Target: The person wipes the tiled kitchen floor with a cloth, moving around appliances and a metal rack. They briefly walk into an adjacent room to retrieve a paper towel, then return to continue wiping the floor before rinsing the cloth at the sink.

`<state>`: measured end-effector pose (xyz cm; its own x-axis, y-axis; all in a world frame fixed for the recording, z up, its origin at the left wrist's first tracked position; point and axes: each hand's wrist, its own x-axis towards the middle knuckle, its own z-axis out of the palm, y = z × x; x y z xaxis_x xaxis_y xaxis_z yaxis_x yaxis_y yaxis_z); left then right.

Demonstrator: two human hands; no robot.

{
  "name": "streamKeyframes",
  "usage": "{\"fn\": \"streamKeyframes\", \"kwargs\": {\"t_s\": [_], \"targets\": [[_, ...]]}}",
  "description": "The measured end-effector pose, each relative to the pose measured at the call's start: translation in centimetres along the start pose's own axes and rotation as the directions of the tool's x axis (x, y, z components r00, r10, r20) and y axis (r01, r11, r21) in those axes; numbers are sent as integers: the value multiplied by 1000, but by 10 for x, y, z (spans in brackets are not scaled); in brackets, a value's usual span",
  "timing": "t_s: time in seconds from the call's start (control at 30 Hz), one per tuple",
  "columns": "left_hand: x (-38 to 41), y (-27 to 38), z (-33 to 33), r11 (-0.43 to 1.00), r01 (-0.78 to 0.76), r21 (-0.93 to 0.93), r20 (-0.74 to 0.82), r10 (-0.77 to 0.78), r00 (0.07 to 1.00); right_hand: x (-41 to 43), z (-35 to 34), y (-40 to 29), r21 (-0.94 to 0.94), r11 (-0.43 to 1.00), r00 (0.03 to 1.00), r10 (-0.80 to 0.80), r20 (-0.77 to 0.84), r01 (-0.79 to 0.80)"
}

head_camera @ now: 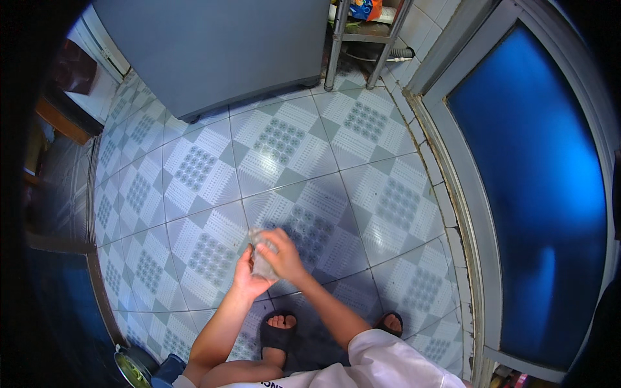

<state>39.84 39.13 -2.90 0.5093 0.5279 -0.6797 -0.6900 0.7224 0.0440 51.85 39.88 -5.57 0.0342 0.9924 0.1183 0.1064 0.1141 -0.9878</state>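
Note:
A crumpled, pale grey cloth [263,264] is held between my two hands, above the patterned floor tiles. My left hand [252,279] lies under and beside its lower left side, palm turned up, with the thumb raised along its edge. From the right, my right hand [281,254] grips the cloth from above, its fingers curled over the upper part. Part of the cloth is hidden under the right hand's fingers.
A large grey cabinet or refrigerator [218,53] stands ahead, with a metal rack [335,53] beside it. A framed blue-paned door [533,194] is at right. At lower left are a pot of greens [128,371] and a blue container [167,371]. My sandalled feet [279,330] stand below.

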Motion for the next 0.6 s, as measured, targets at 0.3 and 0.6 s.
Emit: {"fn": "streamKeyframes", "kwargs": {"t_s": [0.3, 0.6], "targets": [[24, -31, -61, 988, -152, 5, -92, 152, 984, -47, 15, -3, -632, 741, 973, -199, 114, 226], [57, -18, -17, 919, -356, 168, -407, 394, 824, -4, 13, 9, -424, 835, 932, -356, 68, 350]]}}
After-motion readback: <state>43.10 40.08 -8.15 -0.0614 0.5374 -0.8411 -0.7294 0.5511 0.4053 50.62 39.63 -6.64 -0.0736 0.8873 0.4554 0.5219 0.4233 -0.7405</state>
